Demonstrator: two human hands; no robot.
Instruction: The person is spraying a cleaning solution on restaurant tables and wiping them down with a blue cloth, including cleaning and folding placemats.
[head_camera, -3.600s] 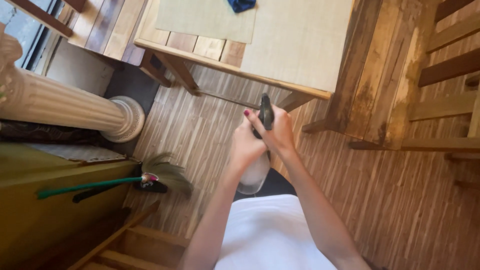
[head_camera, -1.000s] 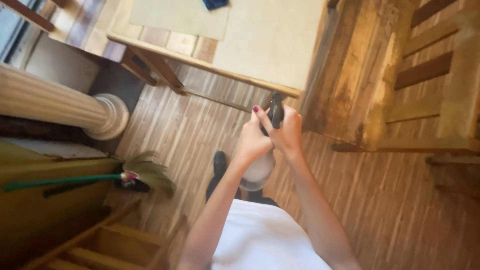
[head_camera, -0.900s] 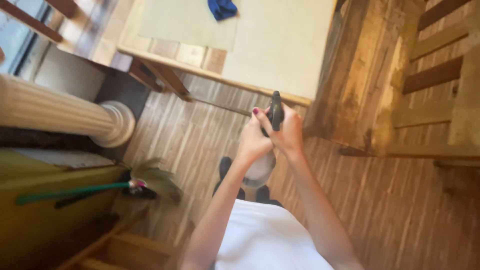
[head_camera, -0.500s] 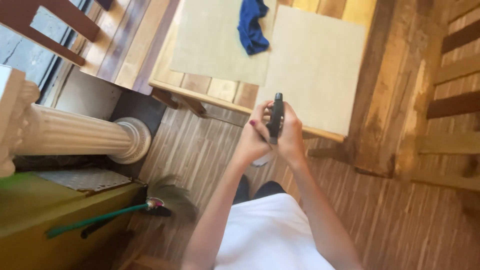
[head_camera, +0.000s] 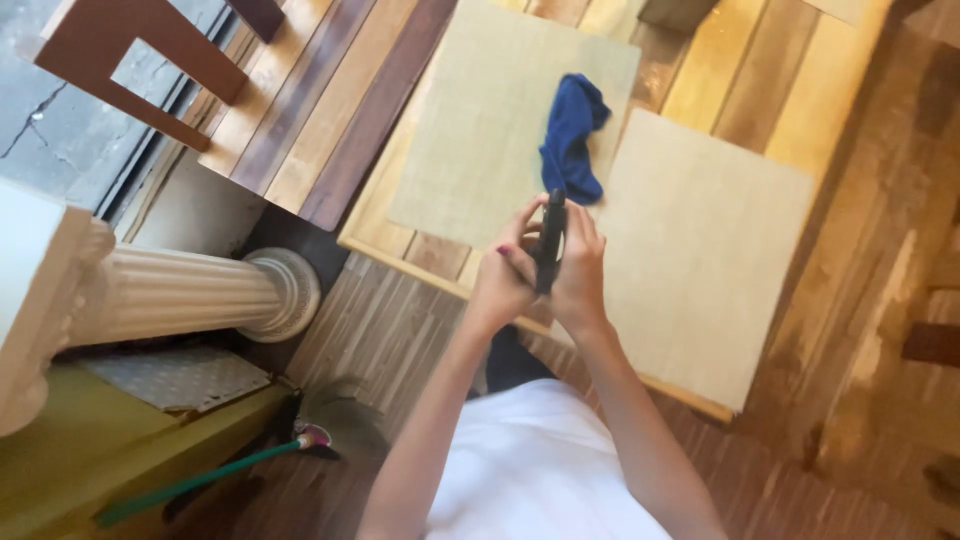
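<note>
Both my hands are raised together over the near edge of a wooden table (head_camera: 740, 70). My left hand (head_camera: 505, 275) and my right hand (head_camera: 580, 270) clasp the black top of a spray bottle (head_camera: 549, 240) between them; its body is hidden behind my hands. Just beyond my fingers a crumpled blue cloth (head_camera: 572, 135) lies on the table, overlapping a pale woven placemat (head_camera: 480, 130). A second placemat (head_camera: 700, 250) lies to the right of my hands.
A white fluted column (head_camera: 170, 295) stands at the left beside a yellow-green ledge (head_camera: 90, 450). A broom with a green handle (head_camera: 200, 480) lies on the plank floor at lower left. A dark wooden chair (head_camera: 130, 50) is at top left. Wooden slatted furniture (head_camera: 930, 300) stands at right.
My view has tilted up and closer to the table, so the blue cloth and placemats now lie right behind my hands. Both hands still clasp the bottle.
</note>
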